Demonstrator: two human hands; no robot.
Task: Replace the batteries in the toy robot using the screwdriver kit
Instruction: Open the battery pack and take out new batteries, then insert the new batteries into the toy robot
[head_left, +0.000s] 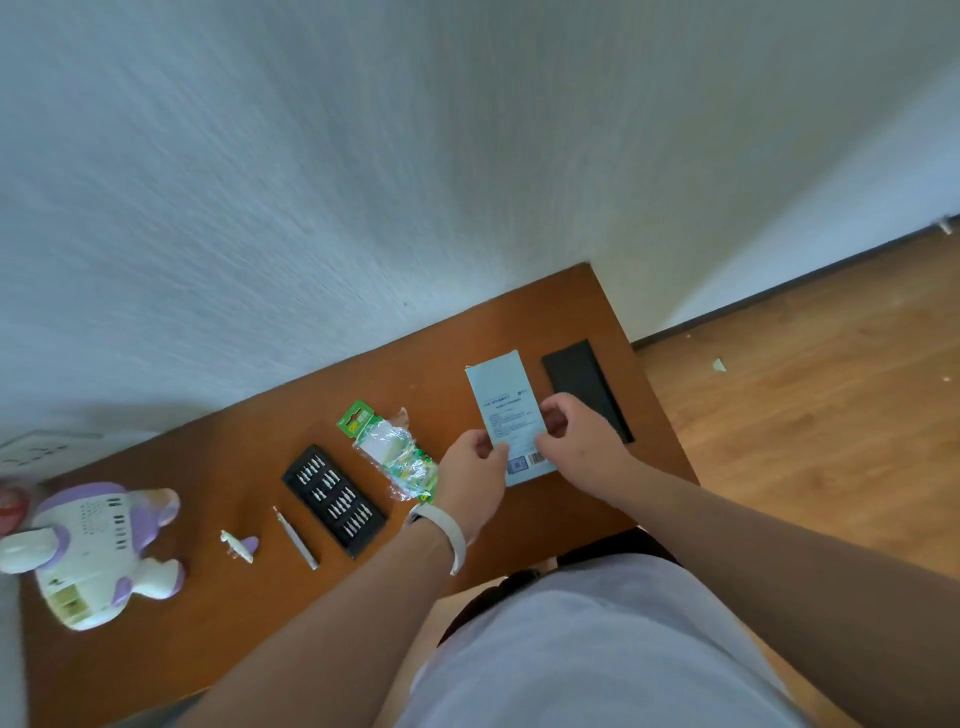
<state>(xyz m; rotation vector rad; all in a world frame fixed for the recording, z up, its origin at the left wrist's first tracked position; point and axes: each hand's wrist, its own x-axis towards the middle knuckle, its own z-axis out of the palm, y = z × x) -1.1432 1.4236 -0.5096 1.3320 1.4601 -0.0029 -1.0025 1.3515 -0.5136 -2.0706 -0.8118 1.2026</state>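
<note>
Room: white wall right behind a brown wooden table (524, 322), with wood floor off to the right.
Left hand (472, 467): fingers curled around the left edge of the pale blue box (501, 405), so it's gripping it. There's a white wristband (444, 538) on that wrist.
Right hand (576, 431): pinching the right edge of the same box, thumb on top.
Pale blue box: printed side up, with small text and a barcode at the near end. Both hands hold it over the right part of the table. Can't tell if it's actually touching the wood.
Black flat case (582, 384): on the table just right of the box, near end hidden behind the right hand.
Battery pack (387, 449): green card with crinkly clear plastic, just left of the box and close to the left hand.
Bit tray (335, 501): black, rows of little bits in it, left of the battery pack.
Screwdriver (296, 538): slim silver one lying right beside the tray, nobody touching it.
Small purple-and-white piece (240, 546): between the screwdriver and the toy, too blurry to say more.
Toy robot (98, 551): white and purple, lying at the far left end of the table, well apart from both hands.
</note>
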